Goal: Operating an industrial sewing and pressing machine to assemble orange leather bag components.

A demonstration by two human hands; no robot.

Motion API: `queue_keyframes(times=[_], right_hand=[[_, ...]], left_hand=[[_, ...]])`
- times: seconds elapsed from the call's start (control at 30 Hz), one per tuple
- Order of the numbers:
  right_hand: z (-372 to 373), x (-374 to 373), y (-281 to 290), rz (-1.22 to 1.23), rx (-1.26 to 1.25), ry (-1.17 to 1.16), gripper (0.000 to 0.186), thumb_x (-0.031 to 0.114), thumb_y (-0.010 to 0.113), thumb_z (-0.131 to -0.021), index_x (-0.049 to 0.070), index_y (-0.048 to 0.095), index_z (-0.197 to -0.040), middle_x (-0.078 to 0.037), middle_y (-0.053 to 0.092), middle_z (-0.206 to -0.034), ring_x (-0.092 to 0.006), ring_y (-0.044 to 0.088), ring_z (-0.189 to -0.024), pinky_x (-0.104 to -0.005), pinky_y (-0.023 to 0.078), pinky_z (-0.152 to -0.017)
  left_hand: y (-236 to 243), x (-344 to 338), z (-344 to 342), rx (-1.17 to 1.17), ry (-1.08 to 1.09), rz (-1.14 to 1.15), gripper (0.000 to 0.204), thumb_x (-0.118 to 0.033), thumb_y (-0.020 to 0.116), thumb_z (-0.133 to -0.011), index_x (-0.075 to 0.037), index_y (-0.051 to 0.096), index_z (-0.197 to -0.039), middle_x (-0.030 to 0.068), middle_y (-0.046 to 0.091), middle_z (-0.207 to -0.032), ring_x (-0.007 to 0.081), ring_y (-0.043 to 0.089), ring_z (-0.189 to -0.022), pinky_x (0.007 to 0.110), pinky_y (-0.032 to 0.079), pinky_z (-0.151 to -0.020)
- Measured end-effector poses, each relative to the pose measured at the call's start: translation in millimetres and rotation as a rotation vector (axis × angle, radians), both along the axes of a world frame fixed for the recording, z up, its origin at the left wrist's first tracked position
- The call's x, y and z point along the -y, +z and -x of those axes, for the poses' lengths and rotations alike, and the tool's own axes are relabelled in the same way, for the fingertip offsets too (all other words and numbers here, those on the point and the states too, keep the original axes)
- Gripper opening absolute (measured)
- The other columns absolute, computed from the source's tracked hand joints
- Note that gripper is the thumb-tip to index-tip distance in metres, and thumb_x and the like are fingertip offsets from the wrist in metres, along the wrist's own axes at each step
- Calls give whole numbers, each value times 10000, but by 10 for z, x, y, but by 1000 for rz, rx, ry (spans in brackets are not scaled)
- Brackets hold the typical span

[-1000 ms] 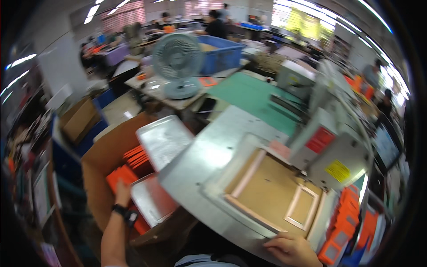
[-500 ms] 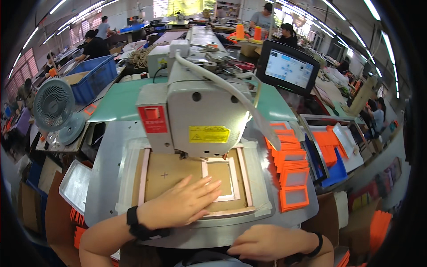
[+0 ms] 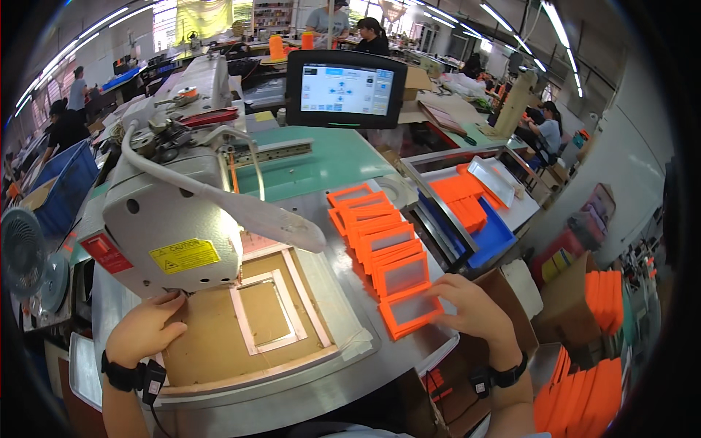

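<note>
My left hand (image 3: 144, 330) rests at the left side of a tan template board (image 3: 208, 332), beside the sewing machine head (image 3: 171, 219). Its thumb and fingers are apart and nothing shows in them. On the board is a pale rectangular frame (image 3: 298, 321) around a tan opening. To the right, my right hand (image 3: 471, 310) pinches the right edge of the nearest orange-bordered panel (image 3: 409, 310), which has a grey window. This panel lies at the near end of an overlapping row of similar orange-bordered panels (image 3: 387, 241) on the metal table.
A lit screen (image 3: 347, 91) stands behind the green worktop (image 3: 292, 168). Beyond the panel row, a blue tray (image 3: 491, 244) and more orange pieces (image 3: 456, 197) sit within reach. Cardboard boxes with orange pieces (image 3: 580, 398) stand at lower right. A fan (image 3: 25, 244) is at far left.
The view has turned right. My left hand has moved from the pale frame to the board's left side. My right hand has gone from near my lap to the nearest orange-bordered panel.
</note>
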State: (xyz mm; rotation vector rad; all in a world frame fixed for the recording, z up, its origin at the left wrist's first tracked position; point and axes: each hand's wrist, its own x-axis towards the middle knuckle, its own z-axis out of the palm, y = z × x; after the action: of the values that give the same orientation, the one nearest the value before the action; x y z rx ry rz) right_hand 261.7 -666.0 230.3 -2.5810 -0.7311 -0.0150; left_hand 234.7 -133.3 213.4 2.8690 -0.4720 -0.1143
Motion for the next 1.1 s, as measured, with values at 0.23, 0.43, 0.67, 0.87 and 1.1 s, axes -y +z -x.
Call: queue_keyframes(times=[0.23,0.43,0.67,0.87,1.1], right_hand=[[-109,-64,-48,158,-48,68,462,157,778,-762,28,626,-1179,-131,607,-1229,-324,551,-1171,-407,462,-984],[-254,88,-85,117,-58,152,477,202,805,-753,41,667,-1180,-139,648,-1226,-309,601,-1122,-386,475,-972],[-274,74,-76,-5,-147,117,383,145,782,-774,33,696,-1131,-130,673,-1206,-299,631,-1095,-383,495,-946],[-149,14,-3,45,-125,81,325,76,720,-805,17,696,-1124,-141,675,-1194,-311,636,-1087,-384,498,-945],[-26,-304,-3,121,361,59,215,7,670,-741,49,714,-947,-104,644,-1068,-312,595,-993,-425,469,-862]], left_hand=[[383,496,-1,-337,-193,470,483,-176,631,-909,23,543,-1341,205,584,-1329,349,583,-1176,360,455,-998],[29,591,-70,-409,-156,691,406,-138,593,-937,15,579,-1312,162,619,-1287,260,601,-1150,328,451,-993],[-41,620,47,-271,-115,708,336,-106,584,-924,15,628,-1235,154,648,-1234,275,608,-1148,330,459,-988],[-91,728,72,68,-243,375,371,-190,630,-913,-31,636,-1248,150,567,-1363,329,513,-1276,447,411,-1046],[-174,640,212,-34,-225,96,650,-375,629,-921,-105,414,-1471,165,363,-1545,337,308,-1448,589,251,-1141]])
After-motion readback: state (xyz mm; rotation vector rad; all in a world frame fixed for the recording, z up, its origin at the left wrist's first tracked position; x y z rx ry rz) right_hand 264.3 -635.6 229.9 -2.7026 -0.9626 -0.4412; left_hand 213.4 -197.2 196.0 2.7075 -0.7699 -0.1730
